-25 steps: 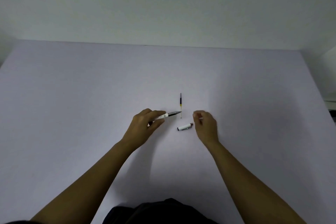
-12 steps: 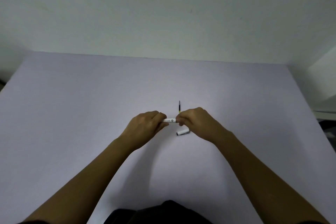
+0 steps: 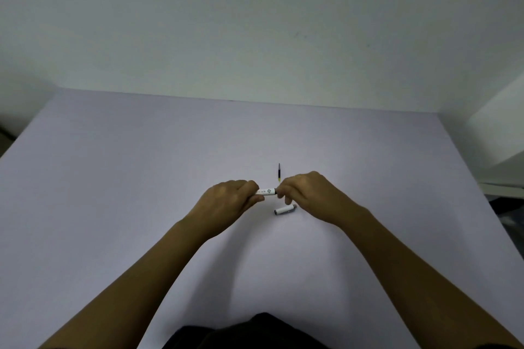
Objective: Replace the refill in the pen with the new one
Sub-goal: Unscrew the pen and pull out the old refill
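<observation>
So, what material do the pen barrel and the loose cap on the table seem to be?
The pen barrel looks like glossy white plastic with a small printed mark. The cap looks like the same white plastic, with a darker, possibly metal end. The table looks matte, pale lilac.

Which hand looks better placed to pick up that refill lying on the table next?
Probably the right hand: the refill lies just beyond its fingers, while the left hand grips the pen barrel.

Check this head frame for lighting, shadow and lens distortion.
Head view: dim, even light, no glare; soft shadows under both forearms on the table; wide-angle bowing of the table edges; pen print between the hands too small to read.
</observation>
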`<action>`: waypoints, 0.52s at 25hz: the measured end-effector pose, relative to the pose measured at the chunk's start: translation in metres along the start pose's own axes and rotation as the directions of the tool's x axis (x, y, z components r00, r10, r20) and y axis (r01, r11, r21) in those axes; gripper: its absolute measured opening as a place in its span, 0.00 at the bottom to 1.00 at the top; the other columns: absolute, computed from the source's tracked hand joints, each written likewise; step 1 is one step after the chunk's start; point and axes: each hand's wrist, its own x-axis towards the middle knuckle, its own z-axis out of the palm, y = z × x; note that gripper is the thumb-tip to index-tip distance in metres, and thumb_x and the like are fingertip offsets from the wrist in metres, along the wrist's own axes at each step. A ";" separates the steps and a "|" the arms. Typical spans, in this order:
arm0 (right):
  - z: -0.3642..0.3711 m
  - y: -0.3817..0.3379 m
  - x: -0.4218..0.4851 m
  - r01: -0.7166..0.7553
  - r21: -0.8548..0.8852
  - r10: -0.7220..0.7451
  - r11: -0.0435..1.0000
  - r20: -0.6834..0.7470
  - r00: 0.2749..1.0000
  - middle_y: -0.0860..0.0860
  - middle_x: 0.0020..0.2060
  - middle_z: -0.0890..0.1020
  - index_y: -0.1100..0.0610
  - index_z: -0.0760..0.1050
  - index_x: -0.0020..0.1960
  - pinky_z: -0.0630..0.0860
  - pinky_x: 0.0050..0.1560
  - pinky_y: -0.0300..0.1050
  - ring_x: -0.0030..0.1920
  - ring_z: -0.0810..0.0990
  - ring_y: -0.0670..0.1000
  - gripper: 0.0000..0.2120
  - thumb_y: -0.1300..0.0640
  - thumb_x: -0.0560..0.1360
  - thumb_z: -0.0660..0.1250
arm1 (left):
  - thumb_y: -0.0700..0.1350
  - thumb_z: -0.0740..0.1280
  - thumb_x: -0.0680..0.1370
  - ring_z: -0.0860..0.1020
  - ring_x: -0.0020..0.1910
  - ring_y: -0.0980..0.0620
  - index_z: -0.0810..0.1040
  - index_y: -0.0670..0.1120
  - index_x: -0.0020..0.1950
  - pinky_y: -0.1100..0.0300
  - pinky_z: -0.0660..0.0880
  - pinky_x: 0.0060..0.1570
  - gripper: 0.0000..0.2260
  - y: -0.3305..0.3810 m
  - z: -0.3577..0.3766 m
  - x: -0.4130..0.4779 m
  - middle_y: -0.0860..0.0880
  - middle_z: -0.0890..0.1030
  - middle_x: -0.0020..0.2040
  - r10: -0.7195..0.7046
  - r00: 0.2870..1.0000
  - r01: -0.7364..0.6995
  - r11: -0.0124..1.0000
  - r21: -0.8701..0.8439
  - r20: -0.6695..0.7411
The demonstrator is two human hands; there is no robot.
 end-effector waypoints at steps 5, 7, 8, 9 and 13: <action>-0.009 -0.009 -0.005 0.133 0.037 -0.128 0.990 -0.113 0.985 0.44 0.39 0.79 0.53 0.80 0.47 0.68 0.44 0.35 0.43 0.75 0.45 0.08 0.51 0.71 0.70 | 0.61 0.40 0.79 0.62 0.22 0.51 0.67 0.47 0.40 0.65 0.50 0.20 0.24 0.006 -0.008 -0.004 0.51 0.74 0.27 -0.030 0.999 0.033 0.994 0.105 -0.029; -0.010 -0.012 -0.006 0.063 0.099 -0.053 0.993 -0.093 0.994 0.46 0.42 0.82 0.53 0.80 0.50 0.70 0.45 0.37 0.43 0.76 0.45 0.10 0.49 0.73 0.68 | 0.60 0.40 0.79 0.62 0.22 0.51 0.67 0.48 0.40 0.65 0.50 0.20 0.23 0.006 -0.010 -0.004 0.51 0.74 0.27 -0.030 0.999 0.032 0.992 0.126 -0.021; -0.009 -0.012 -0.005 0.020 0.081 -0.016 0.997 -0.052 0.999 0.48 0.43 0.83 0.54 0.80 0.52 0.70 0.43 0.38 0.40 0.76 0.45 0.12 0.49 0.76 0.63 | 0.60 0.41 0.79 0.62 0.23 0.52 0.67 0.48 0.40 0.65 0.51 0.20 0.23 0.006 -0.010 -0.004 0.51 0.74 0.27 -0.024 1.000 0.026 0.990 0.139 -0.018; -0.009 -0.012 -0.003 -0.013 0.029 0.014 1.000 -0.004 1.000 0.49 0.44 0.85 0.54 0.80 0.52 0.69 0.39 0.37 0.37 0.75 0.45 0.13 0.50 0.79 0.58 | 0.60 0.41 0.79 0.62 0.23 0.52 0.68 0.47 0.40 0.64 0.50 0.19 0.23 0.006 -0.011 -0.004 0.51 0.74 0.27 -0.018 1.000 0.020 0.988 0.152 -0.014; -0.010 -0.013 -0.003 0.032 0.036 -0.030 0.999 -0.043 0.999 0.49 0.42 0.84 0.53 0.81 0.47 0.70 0.42 0.40 0.41 0.76 0.46 0.07 0.53 0.76 0.64 | 0.60 0.41 0.79 0.62 0.22 0.50 0.67 0.47 0.39 0.67 0.47 0.22 0.24 0.008 -0.011 -0.005 0.51 0.73 0.27 -0.012 0.999 0.016 0.990 0.141 -0.035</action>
